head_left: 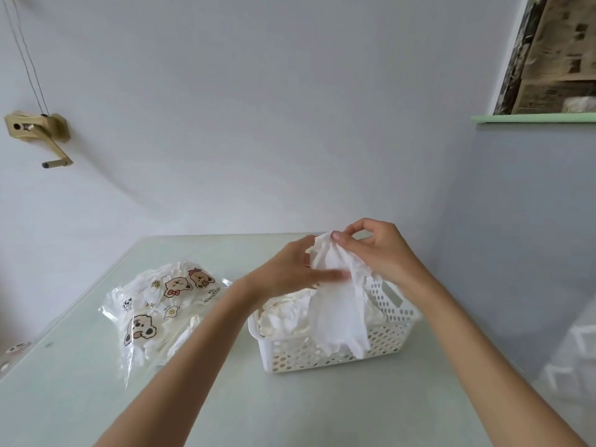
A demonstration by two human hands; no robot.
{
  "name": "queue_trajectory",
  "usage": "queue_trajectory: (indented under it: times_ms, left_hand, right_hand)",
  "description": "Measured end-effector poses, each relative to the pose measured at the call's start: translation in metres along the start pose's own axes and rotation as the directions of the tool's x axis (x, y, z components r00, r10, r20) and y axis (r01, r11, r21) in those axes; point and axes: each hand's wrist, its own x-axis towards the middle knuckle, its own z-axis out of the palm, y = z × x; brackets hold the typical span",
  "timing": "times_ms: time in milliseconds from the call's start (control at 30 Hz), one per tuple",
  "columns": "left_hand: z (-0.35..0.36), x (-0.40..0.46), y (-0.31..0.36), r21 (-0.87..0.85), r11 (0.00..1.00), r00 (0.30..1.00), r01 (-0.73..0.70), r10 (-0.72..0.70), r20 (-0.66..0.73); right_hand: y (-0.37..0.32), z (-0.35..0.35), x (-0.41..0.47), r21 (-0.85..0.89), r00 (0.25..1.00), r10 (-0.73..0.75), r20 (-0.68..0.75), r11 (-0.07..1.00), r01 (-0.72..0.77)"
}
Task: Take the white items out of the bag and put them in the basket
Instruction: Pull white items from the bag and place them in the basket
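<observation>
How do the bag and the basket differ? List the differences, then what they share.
The bag is soft clear plastic printed with cartoon bears; the basket is stiff white plastic with rows of holes. The bag lies flat and crumpled on the table; the basket stands upright with its top open. The bag is untouched; above the basket the left hand and right hand hold a white item. Both hold white items.
</observation>
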Motion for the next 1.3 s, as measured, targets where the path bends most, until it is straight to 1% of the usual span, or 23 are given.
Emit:
queue_trajectory:
  times_ms: [67,133,167,200,267,333,367,433,467,500,600,667,767,867,933,967,1000,1033,1100,1133,1167,1233,1300]
  left_hand:
    - [0.008,0.001,0.001,0.008,1.000,0.986,0.016,-0.015,-0.164]
    - [0.011,0.001,0.001,-0.018,1.000,0.965,0.021,-0.025,-0.262]
    - [0.012,0.001,0.002,-0.044,0.999,0.954,0.021,-0.033,-0.297]
    - [0.010,0.000,0.003,-0.062,0.998,0.942,0.007,-0.027,-0.334]
    - [0.007,0.000,0.004,-0.107,0.993,0.919,-0.041,-0.005,-0.394]
    - [0.005,-0.002,0.004,-0.191,0.977,0.914,-0.091,0.006,-0.406]
    - [0.005,-0.004,0.003,-0.228,0.969,0.919,-0.099,0.002,-0.394]
    - [0.006,-0.007,-0.002,-0.302,0.950,0.933,-0.075,-0.040,-0.358]
    - [0.005,-0.008,-0.005,-0.331,0.942,0.934,-0.055,-0.068,-0.350]
    - [0.004,-0.009,-0.009,-0.359,0.932,0.930,-0.041,-0.096,-0.355]
    - [-0.002,-0.011,-0.021,-0.408,0.913,0.903,-0.020,-0.159,-0.399]
    - [-0.007,-0.014,-0.028,-0.384,0.923,0.899,-0.006,-0.163,-0.406]
    - [-0.010,-0.022,-0.038,-0.323,0.945,0.897,0.044,-0.180,-0.403]
    - [-0.020,-0.029,-0.044,-0.245,0.947,0.898,0.208,-0.285,-0.336]
    - [-0.034,-0.030,-0.043,-0.189,0.940,0.906,0.284,-0.328,-0.268]
    - [-0.043,-0.029,-0.038,-0.176,0.946,0.913,0.273,-0.312,-0.261]
    - [-0.049,-0.028,-0.031,-0.152,0.963,0.935,0.221,-0.254,-0.248]
    - [-0.053,-0.025,-0.023,-0.103,0.983,0.964,0.152,-0.171,-0.204]
    - [-0.053,-0.019,-0.010,0.017,1.000,1.000,0.022,-0.022,-0.001]
    - [-0.050,-0.016,-0.006,0.054,0.998,0.996,-0.014,0.009,0.088]
    - [-0.047,-0.014,-0.005,0.069,0.998,0.993,-0.017,0.009,0.115]
    - [-0.044,-0.010,-0.006,0.017,1.000,0.999,0.020,-0.021,0.036]
    - [-0.043,-0.013,-0.009,-0.074,0.997,0.998,0.024,-0.028,-0.050]
  right_hand:
    - [0.007,0.006,-0.001,0.068,0.998,0.042,-0.051,0.997,-0.039]
    - [0.012,0.013,-0.006,0.202,0.986,0.118,-0.114,0.975,-0.093]
    - [0.014,0.016,-0.010,0.262,0.978,0.176,-0.116,0.955,-0.140]
    - [0.018,0.019,-0.013,0.306,0.972,0.223,-0.069,0.932,-0.192]
    - [0.027,0.022,-0.020,0.298,0.957,0.251,0.144,0.911,-0.283]
    - [0.032,0.026,-0.027,0.309,0.902,0.239,0.360,0.881,-0.357]
    - [0.032,0.026,-0.029,0.364,0.871,0.237,0.430,0.838,-0.408]
    - [0.031,0.026,-0.029,0.500,0.826,0.237,0.511,0.700,-0.510]
    - [0.032,0.027,-0.027,0.535,0.818,0.249,0.518,0.652,-0.537]
    - [0.032,0.027,-0.025,0.543,0.819,0.271,0.506,0.638,-0.546]
    - [0.036,0.024,-0.017,0.558,0.870,0.316,0.379,0.672,-0.487]
    - [0.035,0.017,-0.010,0.626,0.901,0.317,0.297,0.648,-0.434]
    - [0.029,0.012,0.000,0.654,0.908,0.324,0.266,0.632,-0.417]
    - [0.019,0.010,0.007,0.633,0.943,0.255,0.214,0.699,-0.332]
    - [0.008,0.007,0.010,0.563,0.967,0.156,0.201,0.789,-0.245]
    - [0.001,0.006,0.012,0.495,0.971,0.100,0.219,0.846,-0.199]
    - [-0.007,0.006,0.013,0.416,0.968,0.053,0.244,0.896,-0.154]
    - [-0.013,0.006,0.015,0.335,0.964,0.016,0.266,0.936,-0.108]
    - [-0.026,0.009,0.018,0.189,0.957,-0.047,0.285,0.982,-0.008]
    - [-0.031,0.009,0.020,0.136,0.955,-0.075,0.288,0.990,0.036]
    - [-0.035,0.009,0.022,0.092,0.951,-0.094,0.294,0.993,0.070]
    - [-0.037,0.004,0.024,0.028,0.949,-0.092,0.302,0.996,0.087]
    - [-0.034,-0.003,0.025,0.001,0.947,-0.052,0.317,0.999,0.055]
